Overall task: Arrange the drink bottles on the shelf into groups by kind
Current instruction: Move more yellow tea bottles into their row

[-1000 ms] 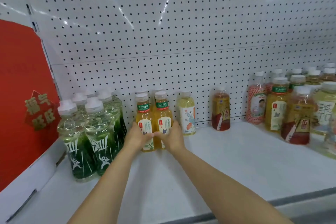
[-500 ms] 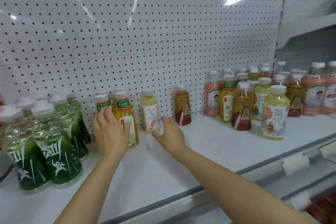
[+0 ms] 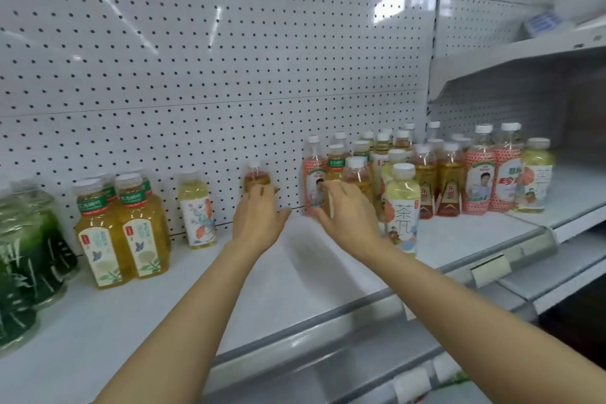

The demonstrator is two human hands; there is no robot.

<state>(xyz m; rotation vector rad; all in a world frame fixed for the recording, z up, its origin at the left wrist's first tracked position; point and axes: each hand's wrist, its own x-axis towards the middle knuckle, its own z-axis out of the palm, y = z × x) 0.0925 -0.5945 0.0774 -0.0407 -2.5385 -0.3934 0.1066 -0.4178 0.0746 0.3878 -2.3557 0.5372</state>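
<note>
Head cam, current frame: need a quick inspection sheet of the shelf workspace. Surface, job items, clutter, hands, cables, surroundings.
Surface: white shelf, bare in the middle.
Job's things: green bottles far left; green-capped yellow tea bottles beside them; one pale floral bottle standing alone; one amber bottle at the pegboard; mixed cluster on the right, kinds not yet separated.
Clutter: nothing seen.
Hands: left hand curled on the amber bottle; right hand at an amber bottle at the cluster's front, grip unclear.
Cables: nothing seen.
Surroundings: white pegboard behind; price-tag holder on the front rail; next bay's upper shelf at right.
</note>
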